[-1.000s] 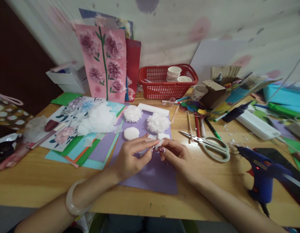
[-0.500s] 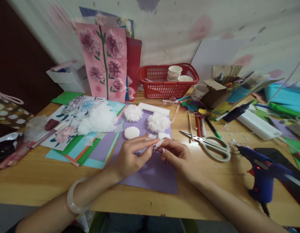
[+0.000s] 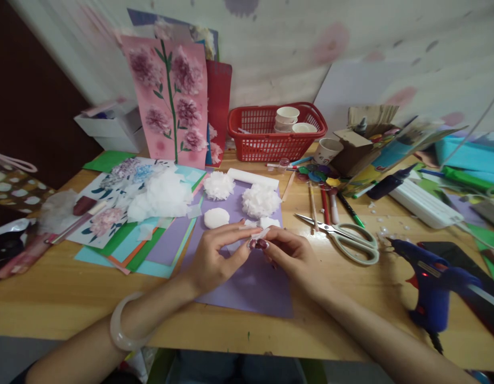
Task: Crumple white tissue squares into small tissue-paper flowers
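Over a purple sheet of paper point(image 3: 247, 290), my left hand point(image 3: 221, 253) and my right hand point(image 3: 291, 256) meet fingertip to fingertip. Both pinch a small piece of white tissue paper point(image 3: 261, 233), partly hidden by the fingers. Just beyond lie two ruffled white paper flowers, a smaller one point(image 3: 218, 185) and a larger one point(image 3: 261, 200). A smooth white disc point(image 3: 216, 218) rests left of the larger flower. Behind them lies a white roll point(image 3: 253, 178). A few flat white tissue pieces point(image 3: 270, 222) sit right beyond my fingertips.
Scissors point(image 3: 343, 234) lie right of my hands, with a blue glue gun point(image 3: 431, 282) farther right, its red light on. Loose tissue point(image 3: 162, 194) is heaped on coloured paper at left. A red basket point(image 3: 277, 144) with paper cups and a pink flower picture point(image 3: 170, 101) stand behind.
The white tissue piece between my fingertips has shifted slightly and lies flatter against the fingers. Both hands stay in nearly the same place.
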